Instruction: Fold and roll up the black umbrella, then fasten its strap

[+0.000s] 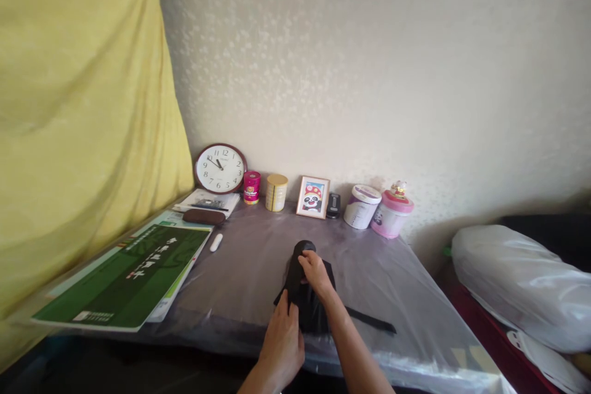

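A black cylinder-shaped bundle [296, 276] lies near the front middle of the table, its rounded end pointing toward the wall. Loose dark fabric spreads around it, and a flat black strap [373, 320] trails off to the right. I cannot tell what exactly the bundle is. My right hand [316, 272] grips it near the far end, the fingers curled over its right side. Lower down, my left hand [282, 333] holds the near left part, with fingers pressed against the fabric; its grip is partly hidden.
Plastic film covers the table [249, 271]. Green books [124, 277], a brown case [204, 216] and a white stick-like item [216, 242] lie left. Along the wall stand a clock [220, 178], tins [276, 192], a panda picture [313, 197] and tubs [362, 208].
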`<state>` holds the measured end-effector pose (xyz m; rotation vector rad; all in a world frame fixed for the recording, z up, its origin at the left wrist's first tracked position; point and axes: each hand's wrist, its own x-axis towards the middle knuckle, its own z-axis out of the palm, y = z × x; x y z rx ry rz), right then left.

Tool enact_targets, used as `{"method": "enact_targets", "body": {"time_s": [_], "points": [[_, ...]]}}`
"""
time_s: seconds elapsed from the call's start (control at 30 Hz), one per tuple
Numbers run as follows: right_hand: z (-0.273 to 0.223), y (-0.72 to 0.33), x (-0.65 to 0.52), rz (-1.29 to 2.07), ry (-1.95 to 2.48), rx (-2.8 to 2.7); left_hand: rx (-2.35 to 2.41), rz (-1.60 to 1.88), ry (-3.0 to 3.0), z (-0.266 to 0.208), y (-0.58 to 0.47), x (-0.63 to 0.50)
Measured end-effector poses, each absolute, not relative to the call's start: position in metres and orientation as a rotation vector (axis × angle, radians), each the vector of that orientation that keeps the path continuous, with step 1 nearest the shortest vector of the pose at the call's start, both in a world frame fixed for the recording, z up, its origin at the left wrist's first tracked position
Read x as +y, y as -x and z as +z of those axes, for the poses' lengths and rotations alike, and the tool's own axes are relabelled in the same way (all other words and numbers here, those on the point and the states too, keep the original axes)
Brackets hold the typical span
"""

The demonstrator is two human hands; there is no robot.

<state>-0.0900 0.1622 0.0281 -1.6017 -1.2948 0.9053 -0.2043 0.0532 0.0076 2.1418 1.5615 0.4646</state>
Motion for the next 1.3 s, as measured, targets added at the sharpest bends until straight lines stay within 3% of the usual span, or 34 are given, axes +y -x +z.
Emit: {"method": "enact_targets", "body": {"time_s": [0.27, 0.53, 0.77, 1.0, 1.3], "points": [[0.039, 0.098, 0.155, 0.819, 1.670, -1.664, 1.646, 0.430, -2.196, -0.001, 0.214, 0.049], [0.048, 0.105, 0.143, 0.617, 1.662, -1.923, 1.646, 0.866, -2.378, 0.009, 0.219, 0.043], [0.053, 0.100, 0.127, 0.910, 1.392, -1.945, 1.606, 0.692, -2.303, -0.003, 0.204, 0.054], [0.033, 0.079, 0.120, 0.365, 1.227, -2.020, 1.551, 0.609, -2.198, -0.006, 0.204, 0.054], [0.022, 0.079, 0.164, 0.319, 1.455, -2.061, 1.518, 0.490, -2.112, 0.003, 0.205, 0.056]]}}
